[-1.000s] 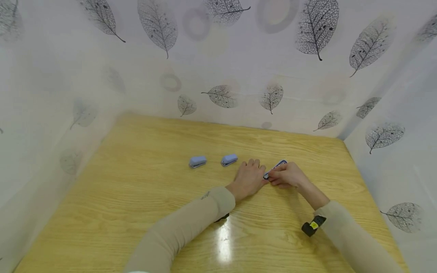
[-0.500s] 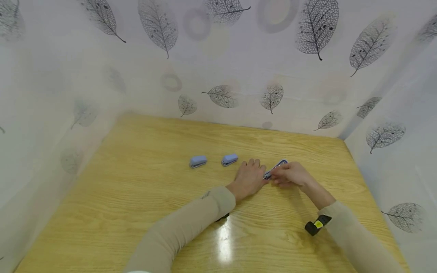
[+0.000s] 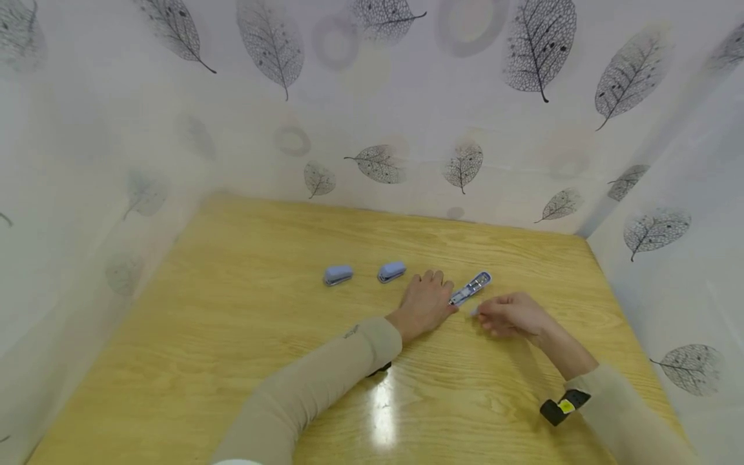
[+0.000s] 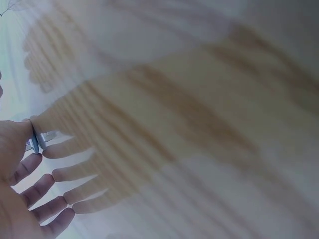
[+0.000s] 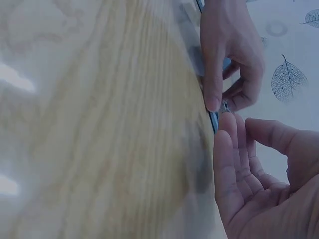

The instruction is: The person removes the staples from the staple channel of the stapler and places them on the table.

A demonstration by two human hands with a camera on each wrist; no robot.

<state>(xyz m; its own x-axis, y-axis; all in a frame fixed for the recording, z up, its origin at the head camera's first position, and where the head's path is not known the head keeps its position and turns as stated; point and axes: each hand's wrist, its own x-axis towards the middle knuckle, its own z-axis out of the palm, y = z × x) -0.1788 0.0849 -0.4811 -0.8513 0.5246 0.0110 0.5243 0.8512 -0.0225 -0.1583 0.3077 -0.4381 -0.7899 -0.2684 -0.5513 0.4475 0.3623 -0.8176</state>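
Reaching in from the near edge, a beige left sleeve (image 3: 320,378) and a beige right sleeve (image 3: 628,410) cross a glossy, yellow wood-grain counter (image 3: 261,252). A black strap-mounted device with a yellow patch (image 3: 558,408) sits at the right cuff. Next, the right hand (image 3: 517,316) has its thumb and fingertips drawn together, pinching a small pale piece (image 3: 474,312); its exact form is too small to tell. Just beyond, the left hand (image 3: 425,303) is set palm down; its thumb and index finger pinch the near end of an elongated lavender-blue stapler with exposed metal inner parts (image 3: 472,288). This stapler lies to the right of the left hand, its far end angled away and rightward. The right hand is near the stapler, apart from it, on the nearer side. Farther left, two compact periwinkle plastic staplers with metal bases (image 3: 392,270) rest side by side, well apart from the right hand. Behind the counter hangs white sheeting printed with grey skeleton leaves (image 3: 407,110).
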